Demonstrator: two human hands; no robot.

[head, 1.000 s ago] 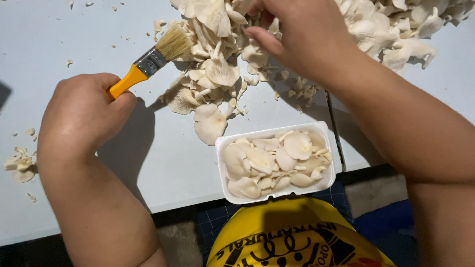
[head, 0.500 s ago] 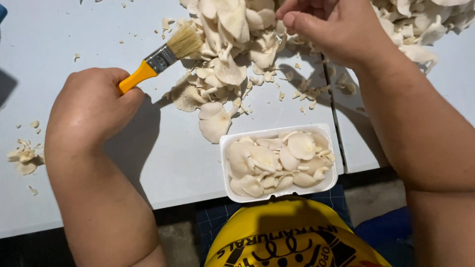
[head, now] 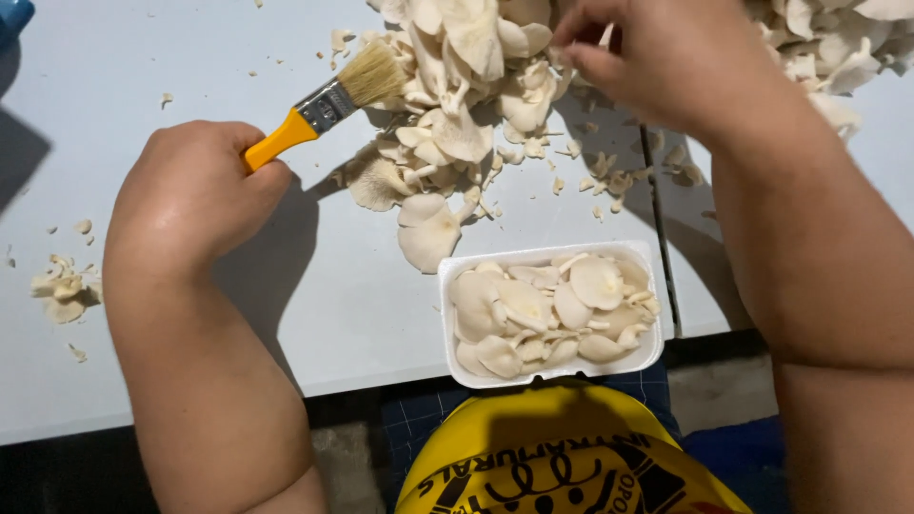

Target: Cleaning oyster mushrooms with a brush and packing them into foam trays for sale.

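L hand (head: 195, 195) grips brush (head: 328, 105); R hand (head: 666, 57) in mushroom pile (head: 457, 105)

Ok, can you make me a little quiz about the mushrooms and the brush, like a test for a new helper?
1. True or false: the left hand holds a paintbrush with an orange handle.
2. Where is the right hand? A) inside the white tray B) at the mushroom pile C) flat on the bare table
3. Fill in: the white tray sits at the table's near edge and is full of ____.

Key
1. True.
2. B, its fingers pinch at the pile near the top of the view.
3. Mushrooms, pale flat caps.
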